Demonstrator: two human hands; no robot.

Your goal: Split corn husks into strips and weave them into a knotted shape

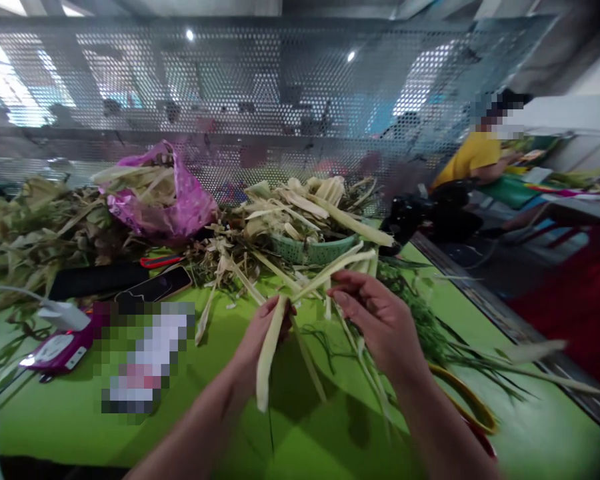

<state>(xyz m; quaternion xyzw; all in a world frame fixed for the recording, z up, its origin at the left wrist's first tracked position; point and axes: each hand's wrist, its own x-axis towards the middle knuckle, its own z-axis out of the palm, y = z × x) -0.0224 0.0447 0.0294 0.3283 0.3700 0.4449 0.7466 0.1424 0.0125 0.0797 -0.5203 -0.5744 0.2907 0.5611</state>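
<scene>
- here we are over the green table (205, 427), and the left hand (265, 327) has its thumb and fingers closed in a pinch on pale husk strips (271, 357), right where they cross
- the right hand (383, 323) sits a little apart from the left, fingers curled in, tips at the edge of the long strip; whether they truly grip it, i cannot tell from here
- on handling: these look light, thin and dry, bendy along their length yet papery, so likely to split or crease under a hard tug; not slippery by the look of them, though a loose crossing could slide
- best hold, i'd judge, is right at the crossing, flat between thumb and forefinger, with a gentle second hold along the long arm rather than at its flimsy tip
- position check: the crossing is at the left fingertips, one broad end hangs down in front of that hand, a thinner length dangles below between the two hands, and the long arm runs up and away past the right fingertips
- beyond both hands, a green basket (313, 252) bears a heap of husks (305, 203); green stems (423, 320) lie just beside the right hand
</scene>
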